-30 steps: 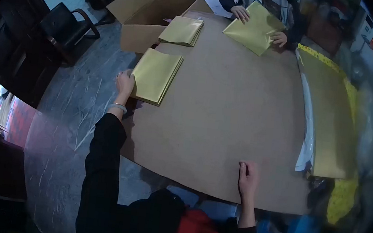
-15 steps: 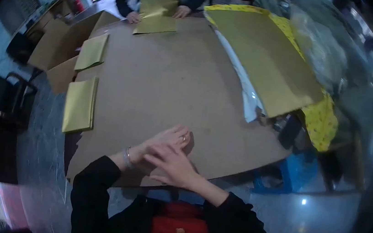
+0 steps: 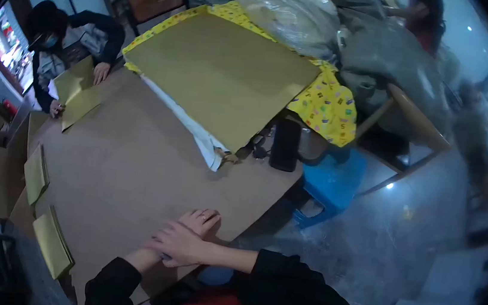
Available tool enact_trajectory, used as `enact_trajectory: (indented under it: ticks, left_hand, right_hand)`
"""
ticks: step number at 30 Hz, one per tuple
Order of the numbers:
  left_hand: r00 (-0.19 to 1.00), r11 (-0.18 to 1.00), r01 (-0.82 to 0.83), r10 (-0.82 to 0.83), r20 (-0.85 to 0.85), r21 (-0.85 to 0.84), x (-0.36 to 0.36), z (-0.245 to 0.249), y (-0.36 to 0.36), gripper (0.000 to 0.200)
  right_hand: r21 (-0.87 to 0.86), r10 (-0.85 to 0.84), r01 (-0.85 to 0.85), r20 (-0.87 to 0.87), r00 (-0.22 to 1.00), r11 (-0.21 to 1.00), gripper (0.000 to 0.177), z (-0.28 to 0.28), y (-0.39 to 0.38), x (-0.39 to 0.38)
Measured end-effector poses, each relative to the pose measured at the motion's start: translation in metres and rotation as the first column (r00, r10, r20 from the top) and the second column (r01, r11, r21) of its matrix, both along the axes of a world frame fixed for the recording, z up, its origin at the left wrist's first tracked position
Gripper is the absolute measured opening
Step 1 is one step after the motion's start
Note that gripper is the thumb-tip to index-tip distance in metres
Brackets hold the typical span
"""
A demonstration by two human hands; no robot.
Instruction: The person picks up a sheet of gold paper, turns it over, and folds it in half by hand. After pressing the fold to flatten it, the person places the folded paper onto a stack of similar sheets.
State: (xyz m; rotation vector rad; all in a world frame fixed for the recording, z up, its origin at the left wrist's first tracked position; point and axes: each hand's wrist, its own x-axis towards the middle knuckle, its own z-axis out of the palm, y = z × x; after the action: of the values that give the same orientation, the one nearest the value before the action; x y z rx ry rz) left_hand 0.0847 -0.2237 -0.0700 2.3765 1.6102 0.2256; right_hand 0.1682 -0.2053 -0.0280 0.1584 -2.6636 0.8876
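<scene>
My left hand (image 3: 201,221) rests on the brown table covering near its front edge, fingers stretched out, a ring on one finger. Across its wrist lies my right hand (image 3: 180,244), fingers curled over the wrist. The bracelet on that wrist is hidden beneath them. Neither hand touches the gold sheets. A large gold sheet stack (image 3: 223,72) lies farther up the table on yellow printed wrapping (image 3: 327,105), with a white edge along its near left side.
Folded gold sheets (image 3: 53,243) and another folded bundle (image 3: 36,174) lie on the left edge. Opposite, a masked person (image 3: 101,72) handles a gold sheet (image 3: 76,91). A black phone (image 3: 285,145), blue stool (image 3: 333,184), wooden chair (image 3: 416,121) and plastic-wrapped bags (image 3: 290,13) are at right.
The view has swung to the right. My right hand has come down from above my left hand onto its wrist, covering the bracelet. The person opposite still holds the gold sheet.
</scene>
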Motion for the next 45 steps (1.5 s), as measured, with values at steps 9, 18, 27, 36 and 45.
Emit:
enact_trajectory:
  ticks: [9, 18, 27, 36, 45]
  left_hand:
    - [0.961, 0.965, 0.077, -0.139, -0.24, -0.252, -0.019, 0.019, 0.069, 0.04]
    - [0.863, 0.985, 0.128, -0.053, -0.502, 0.117, -0.04, 0.023, 0.064, 0.037]
    - [0.882, 0.92, 0.215, -0.039, -0.469, 0.328, -0.052, -0.001, 0.072, 0.033]
    - [0.878, 0.968, 0.228, -0.156, -0.452, 0.109, -0.04, 0.04, 0.055, 0.042]
    - [0.999, 1.0, -0.023, 0.024, -0.022, 0.014, -0.039, 0.037, 0.024, 0.044]
  right_hand:
    - [0.179, 0.048, -0.032, -0.085, 0.995, 0.983, 0.056, 0.016, 0.051, -0.018]
    - [0.146, 0.057, -0.052, -0.029, 0.998, 0.988, 0.07, 0.012, 0.068, -0.027]
    - [0.064, 0.126, -0.118, -0.145, 0.981, 0.991, 0.079, -0.003, 0.027, -0.047]
    - [0.054, -0.021, 0.024, -0.049, 0.999, 0.998, 0.08, 0.024, 0.07, -0.014]
    - [0.22, 0.106, -0.108, 0.02, 0.994, 0.969, 0.068, 0.019, 0.087, -0.013]
